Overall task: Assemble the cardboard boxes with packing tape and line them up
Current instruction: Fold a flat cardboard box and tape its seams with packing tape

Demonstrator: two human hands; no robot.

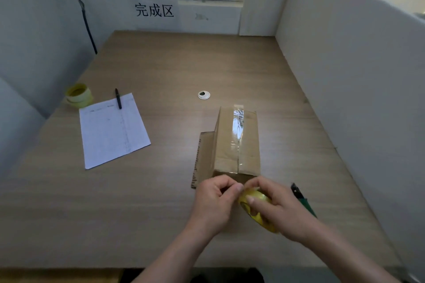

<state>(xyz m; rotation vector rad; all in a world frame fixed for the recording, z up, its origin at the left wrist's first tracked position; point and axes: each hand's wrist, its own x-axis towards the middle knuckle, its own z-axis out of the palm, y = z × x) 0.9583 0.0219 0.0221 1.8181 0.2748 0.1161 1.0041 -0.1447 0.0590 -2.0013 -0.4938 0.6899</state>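
A small cardboard box (236,142) stands on the wooden table (161,202), with clear shiny tape along its top seam. One flap lies flat on the table to its left. Just in front of the box my right hand (276,209) grips a yellow tape roll (255,211). My left hand (216,200) pinches the tape end at the roll's upper edge, close to the box's near face. The tape strip between the fingers is too thin to make out.
A sheet of paper (112,128) with a black pen (118,98) lies at the left. Two spare yellow tape rolls (79,95) sit by the left wall. A green-handled cutter (303,200) lies right of my hands. A round cable grommet (203,95) is mid-table. White partitions enclose the table.
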